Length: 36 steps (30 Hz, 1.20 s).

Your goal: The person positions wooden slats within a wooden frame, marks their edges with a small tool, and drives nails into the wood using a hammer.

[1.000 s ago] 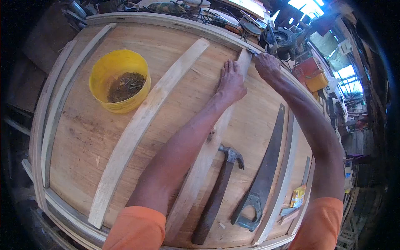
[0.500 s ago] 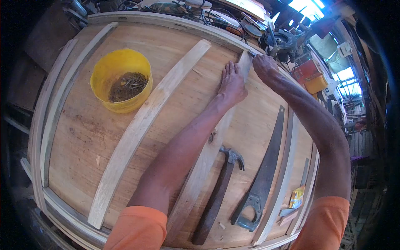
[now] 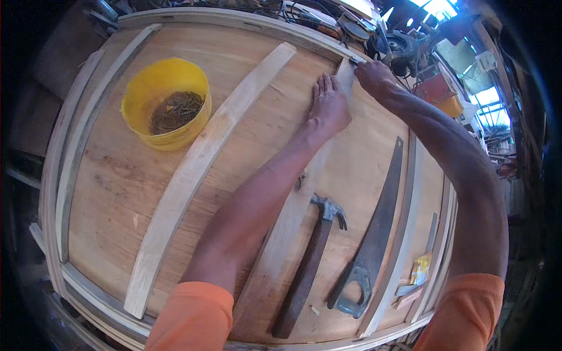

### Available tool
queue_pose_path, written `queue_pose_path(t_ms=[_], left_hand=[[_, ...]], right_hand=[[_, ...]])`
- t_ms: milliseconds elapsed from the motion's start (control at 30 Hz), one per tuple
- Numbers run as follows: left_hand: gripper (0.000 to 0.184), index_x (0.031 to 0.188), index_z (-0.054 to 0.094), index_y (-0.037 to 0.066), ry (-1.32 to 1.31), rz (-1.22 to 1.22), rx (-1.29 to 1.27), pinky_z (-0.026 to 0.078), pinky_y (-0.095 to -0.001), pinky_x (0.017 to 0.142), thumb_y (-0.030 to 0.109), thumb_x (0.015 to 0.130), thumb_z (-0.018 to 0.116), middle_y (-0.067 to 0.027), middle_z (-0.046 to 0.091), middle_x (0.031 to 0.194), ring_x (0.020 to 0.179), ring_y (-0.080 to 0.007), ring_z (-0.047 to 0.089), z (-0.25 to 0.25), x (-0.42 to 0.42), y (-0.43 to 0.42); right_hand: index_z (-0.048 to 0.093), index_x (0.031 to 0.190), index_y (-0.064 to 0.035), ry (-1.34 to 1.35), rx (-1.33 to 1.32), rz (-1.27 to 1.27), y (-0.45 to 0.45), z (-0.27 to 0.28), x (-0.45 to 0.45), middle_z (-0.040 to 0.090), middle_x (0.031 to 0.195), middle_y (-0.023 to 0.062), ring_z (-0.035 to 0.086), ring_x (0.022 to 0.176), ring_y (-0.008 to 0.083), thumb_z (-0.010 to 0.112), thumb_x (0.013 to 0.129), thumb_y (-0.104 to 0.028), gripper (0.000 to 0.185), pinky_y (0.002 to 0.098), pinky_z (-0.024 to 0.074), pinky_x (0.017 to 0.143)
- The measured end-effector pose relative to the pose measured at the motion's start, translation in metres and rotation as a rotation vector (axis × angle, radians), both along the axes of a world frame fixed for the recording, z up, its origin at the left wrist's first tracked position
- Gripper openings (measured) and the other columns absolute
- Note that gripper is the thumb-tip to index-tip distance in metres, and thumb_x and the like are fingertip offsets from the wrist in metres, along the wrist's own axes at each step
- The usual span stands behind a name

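Note:
My left hand (image 3: 329, 106) lies flat on a wooden slat (image 3: 283, 229), fingers stretched toward its far end. Beside that end, at the frame's far rail (image 3: 263, 24), my right hand (image 3: 376, 77) is closed round a small dark tool (image 3: 353, 61) whose tip points at the slat's end; most of the tool is hidden in the fist. The slat runs across a plywood panel (image 3: 246, 169). A claw hammer (image 3: 305, 272) and a handsaw (image 3: 374, 234) lie on the panel to the right of the slat.
A yellow bucket (image 3: 136, 96) with nails stands on the panel at left, beside another slat (image 3: 196, 169). A yellow packet (image 3: 420, 268) and a metal blade lie at right. Beyond the far rail are a circular saw (image 3: 398, 45), cables and a red box (image 3: 434, 89).
The view has shifted slightly, moving the panel and bucket up a little in the picture. My right forearm and elbow have swung outward to the right. Both hands stay near the slat's far end.

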<state>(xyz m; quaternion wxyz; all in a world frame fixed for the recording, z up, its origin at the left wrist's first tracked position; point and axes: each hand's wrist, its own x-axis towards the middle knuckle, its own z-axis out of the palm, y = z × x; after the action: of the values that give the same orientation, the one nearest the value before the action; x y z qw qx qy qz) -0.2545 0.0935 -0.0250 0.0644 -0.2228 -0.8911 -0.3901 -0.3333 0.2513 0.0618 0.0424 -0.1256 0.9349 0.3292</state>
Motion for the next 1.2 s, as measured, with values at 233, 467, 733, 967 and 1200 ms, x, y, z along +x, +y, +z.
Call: queue_pose_path(t_ms=[233,467,733,967,1200], left_hand=[[0.094,0.148,0.024,-0.02,0.007,0.005,0.021,0.025,-0.053,0.125,0.015,0.076,0.074,-0.0419,0.032,0.153,0.148,-0.0512,0.03,-0.008,-0.001,0.002],[0.097,0.148,0.023,-0.022,0.008,-0.043,0.027,0.023,-0.055,0.125,0.018,0.075,0.073,-0.0449,0.028,0.154,0.148,-0.0554,0.026,-0.005,-0.004,-0.002],[0.098,0.149,0.021,-0.022,0.021,-0.039,0.06,0.02,-0.0547,0.126,0.019,0.075,0.073,-0.047,0.023,0.156,0.15,-0.0567,0.022,-0.006,-0.003,-0.003],[0.096,0.147,0.024,-0.021,0.025,-0.04,0.072,0.021,-0.0535,0.126,0.018,0.074,0.071,-0.0466,0.026,0.155,0.15,-0.0551,0.024,-0.003,-0.001,-0.005],[0.095,0.147,0.025,-0.02,0.036,-0.037,0.076,0.02,-0.0529,0.127,0.017,0.073,0.073,-0.0459,0.028,0.154,0.15,-0.0541,0.025,-0.003,-0.002,-0.004]], right_hand=[[0.071,0.098,0.0043,-0.006,-0.167,0.131,0.025,0.014,0.001,0.075,0.091,0.0214,0.077,0.084,0.0334,0.06,0.099,-0.019,0.025,0.0452,0.0643,0.068],[0.059,0.077,-0.0015,-0.557,-1.294,-0.653,0.052,0.061,-0.003,0.075,0.084,0.0236,0.077,0.071,0.0287,0.061,0.105,-0.039,0.046,0.0392,0.0658,0.059],[0.063,0.089,0.0021,-0.864,-1.864,-0.773,0.066,0.035,0.008,0.073,0.104,0.0305,0.076,0.098,0.0332,0.059,0.107,-0.032,0.039,0.0391,0.0655,0.085],[0.063,0.099,0.0025,-0.847,-1.985,-0.813,0.078,0.016,0.002,0.074,0.102,0.026,0.076,0.1,0.0321,0.055,0.109,-0.03,0.035,0.0345,0.0669,0.087],[0.06,0.108,0.006,-0.766,-2.4,-0.856,0.054,0.003,0.013,0.073,0.089,0.016,0.074,0.105,0.0382,0.048,0.111,-0.018,0.027,0.0375,0.0682,0.086]])
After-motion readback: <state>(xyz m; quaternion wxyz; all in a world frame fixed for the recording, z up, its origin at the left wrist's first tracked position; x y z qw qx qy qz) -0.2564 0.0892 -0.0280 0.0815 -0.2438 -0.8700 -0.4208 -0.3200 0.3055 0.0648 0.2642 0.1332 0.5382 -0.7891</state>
